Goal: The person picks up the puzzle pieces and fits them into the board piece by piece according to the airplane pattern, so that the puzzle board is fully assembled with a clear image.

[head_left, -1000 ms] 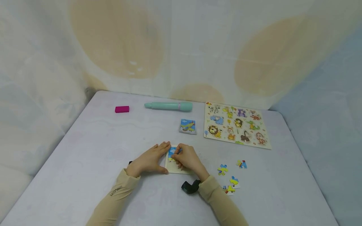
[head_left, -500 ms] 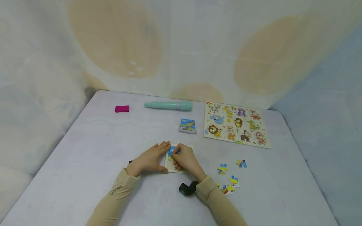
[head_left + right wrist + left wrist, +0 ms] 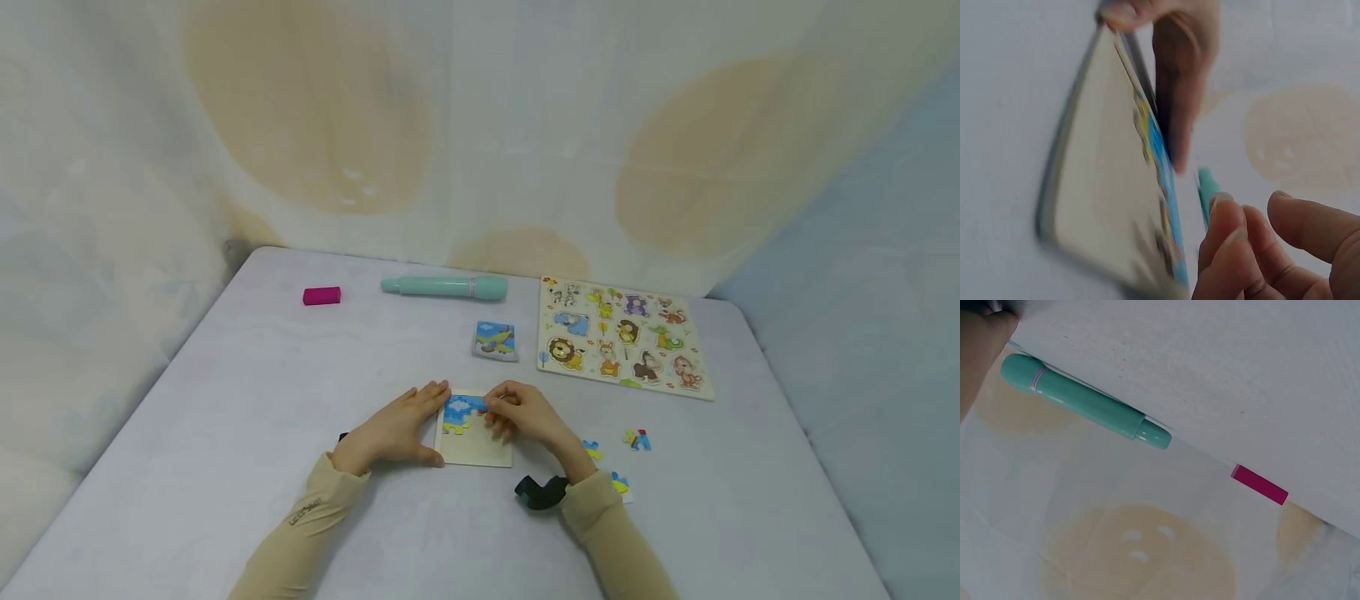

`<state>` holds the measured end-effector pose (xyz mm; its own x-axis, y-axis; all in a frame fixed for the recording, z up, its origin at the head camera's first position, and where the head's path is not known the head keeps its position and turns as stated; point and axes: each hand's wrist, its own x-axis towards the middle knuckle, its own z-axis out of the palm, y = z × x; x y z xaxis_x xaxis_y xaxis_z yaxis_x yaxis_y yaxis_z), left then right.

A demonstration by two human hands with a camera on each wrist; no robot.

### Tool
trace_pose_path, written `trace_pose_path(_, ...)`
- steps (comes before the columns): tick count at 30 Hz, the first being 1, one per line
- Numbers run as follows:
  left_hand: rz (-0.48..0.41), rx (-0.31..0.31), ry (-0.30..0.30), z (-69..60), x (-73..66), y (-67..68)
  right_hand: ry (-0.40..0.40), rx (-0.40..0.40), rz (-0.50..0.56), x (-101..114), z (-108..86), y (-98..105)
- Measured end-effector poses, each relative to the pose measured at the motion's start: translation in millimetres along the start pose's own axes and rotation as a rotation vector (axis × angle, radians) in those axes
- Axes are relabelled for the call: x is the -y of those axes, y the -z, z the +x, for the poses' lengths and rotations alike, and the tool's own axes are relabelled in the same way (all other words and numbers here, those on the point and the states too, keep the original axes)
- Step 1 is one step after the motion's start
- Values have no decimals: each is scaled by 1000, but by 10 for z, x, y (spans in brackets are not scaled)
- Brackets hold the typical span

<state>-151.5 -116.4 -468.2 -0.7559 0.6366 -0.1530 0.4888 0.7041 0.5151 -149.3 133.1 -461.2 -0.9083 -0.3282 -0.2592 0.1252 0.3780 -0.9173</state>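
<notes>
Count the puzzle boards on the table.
2. The partly filled jigsaw board has the left hand at its left edge and the right hand over its far right corner; the animal puzzle board lies farther back, to the right.

Looks like a small booth, curtained off with pale printed cloth along the back and both sides of a white counter. Cannot tell whether home, lab or office.
</notes>
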Motion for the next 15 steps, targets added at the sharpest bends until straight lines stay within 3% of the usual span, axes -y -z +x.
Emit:
trace_pose_path(7,14,0,-3,-7,14,5,-13,-191,-100,-238,-302,472)
trace_pose_path(15,3,2,16,-38,34,18,-107,-303,-87,-432,-650,789)
